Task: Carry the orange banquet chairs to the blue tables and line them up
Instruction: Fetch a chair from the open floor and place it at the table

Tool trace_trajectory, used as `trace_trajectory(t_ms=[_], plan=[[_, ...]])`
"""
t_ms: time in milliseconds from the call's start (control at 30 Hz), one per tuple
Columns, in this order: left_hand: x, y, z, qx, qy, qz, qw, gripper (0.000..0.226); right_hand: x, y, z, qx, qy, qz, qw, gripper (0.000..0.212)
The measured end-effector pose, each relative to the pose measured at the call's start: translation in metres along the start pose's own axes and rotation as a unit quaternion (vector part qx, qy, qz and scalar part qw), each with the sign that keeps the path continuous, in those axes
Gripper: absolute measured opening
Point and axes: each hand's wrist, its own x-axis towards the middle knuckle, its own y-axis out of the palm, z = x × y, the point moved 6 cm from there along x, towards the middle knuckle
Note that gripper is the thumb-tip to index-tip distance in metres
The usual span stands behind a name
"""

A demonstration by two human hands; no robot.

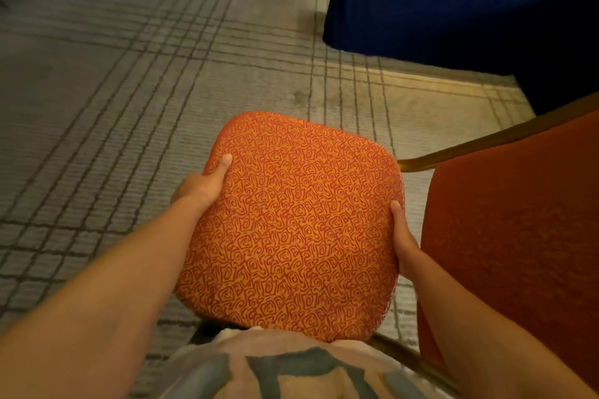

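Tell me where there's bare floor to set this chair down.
Bare carpet lies left of the held chair and ahead, up to the blue table. Right is crowded: a second orange chair sits close beside the right hand.

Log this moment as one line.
state: holding | left hand: grips chair seat left edge | right hand: grips right edge | blue table: ahead right

A banquet hall: patterned carpet [162, 91], a table [453, 3] draped in blue cloth, padded orange chairs [291, 220] with gold frames.
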Motion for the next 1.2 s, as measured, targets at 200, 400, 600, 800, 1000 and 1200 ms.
trace_trajectory(t_ms=[200, 400, 600, 800, 1000, 1200], plan=[[0.114, -0.006, -0.04, 0.009, -0.044, 0.014, 0.999, 0.114, 0.086, 0.076, 0.074, -0.034, 0.021, 0.026, 0.999, 0.13], [0.251, -0.037, -0.134, -0.01, -0.03, 0.024, 0.999, 0.115, 0.171, 0.169, 0.183, -0.033, -0.008, 0.035, 0.999, 0.132], [0.358, -0.081, -0.246, 0.001, 0.012, -0.01, 1.0, 0.112, 0.228, 0.247, 0.315, -0.023, -0.056, 0.041, 0.997, 0.084], [0.457, -0.082, -0.327, 0.004, 0.001, 0.008, 1.0, 0.115, 0.309, 0.285, 0.408, -0.028, -0.05, 0.023, 0.998, 0.08], [0.562, -0.067, -0.42, -0.005, -0.005, 0.002, 1.0, 0.114, 0.421, 0.322, 0.512, -0.053, -0.038, 0.039, 0.997, 0.11], [0.649, -0.062, -0.517, -0.017, -0.029, 0.003, 0.999, 0.113, 0.506, 0.359, 0.631, -0.081, -0.027, 0.055, 0.995, 0.094]])
